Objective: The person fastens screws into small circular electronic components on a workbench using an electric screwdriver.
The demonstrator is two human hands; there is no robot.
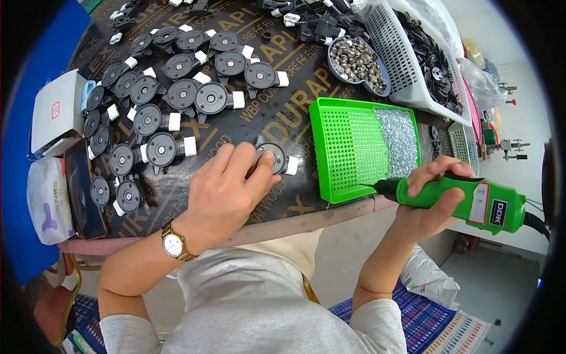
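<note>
My right hand (433, 197) is wrapped around a green electric screwdriver (483, 203). The tool lies almost level, its thin bit (367, 185) over the near edge of a green perforated tray (317, 147). A heap of small silvery screws (399, 135) fills that tray's right side. With curled fingers my left hand (230, 183) grips a round black plastic part (273, 154) on the table. A white tab (292, 166) sticks out of this part on its right, and my fingers partly cover the disc.
Several similar round black parts (210, 97) with white tabs spread across the left half of the table. A bowl of metal pieces (356, 61) stands beyond the tray, beside a white basket (392, 53) of black parts. At the left are a white box (57, 109) and a soft packet (47, 200).
</note>
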